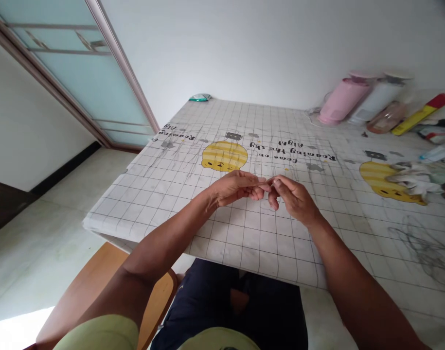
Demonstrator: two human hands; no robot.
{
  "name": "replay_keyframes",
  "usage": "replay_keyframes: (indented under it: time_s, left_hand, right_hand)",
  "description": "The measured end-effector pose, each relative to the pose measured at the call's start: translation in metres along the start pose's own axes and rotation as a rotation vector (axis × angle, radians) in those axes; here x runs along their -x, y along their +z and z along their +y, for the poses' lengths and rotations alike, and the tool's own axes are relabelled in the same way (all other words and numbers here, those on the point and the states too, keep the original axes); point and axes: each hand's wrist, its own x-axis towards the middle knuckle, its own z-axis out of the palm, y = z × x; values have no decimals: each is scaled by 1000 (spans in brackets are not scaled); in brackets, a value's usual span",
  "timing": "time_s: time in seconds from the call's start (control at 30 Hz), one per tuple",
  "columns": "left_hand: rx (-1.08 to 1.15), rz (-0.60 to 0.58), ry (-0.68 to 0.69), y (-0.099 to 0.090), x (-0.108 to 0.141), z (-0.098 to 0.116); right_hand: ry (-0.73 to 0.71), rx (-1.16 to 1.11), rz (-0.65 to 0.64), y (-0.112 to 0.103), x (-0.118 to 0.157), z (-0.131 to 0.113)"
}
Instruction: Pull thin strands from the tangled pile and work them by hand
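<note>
My left hand [237,188] and my right hand [294,197] meet fingertip to fingertip above the checked tablecloth [237,238], near the table's front edge. On both, the thumb presses against the fingers in a pinch. Whatever sits between the fingertips is too small to make out. A yellow striped cartoon figure [225,154] is printed on the cloth just beyond my left hand. Well to the right of my right hand lies a loose tangle of thin dark thread or wire [426,255].
At the back right stand a pink cylindrical container [344,101] and a white one [377,99], with a yellow-and-red box [419,116] beside them. A crumpled cloth heap [421,180] lies at right. One small green-and-white packet [199,97] rests at the far left corner. A wooden stool [94,282] is below left.
</note>
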Motion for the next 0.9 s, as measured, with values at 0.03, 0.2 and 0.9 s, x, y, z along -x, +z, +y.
replay_keyframes:
  time_s: [0.03,0.2,0.9]
  left_hand:
    - [-1,1,1,0,0,0]
    - [-82,78,-24,4,0,0]
    - [-717,505,419,24,-1,-33]
  right_hand:
    - [-2,46,-10,1,1,1]
    - [-47,295,35,6,2,10]
    - [-262,930,362,14,-3,24]
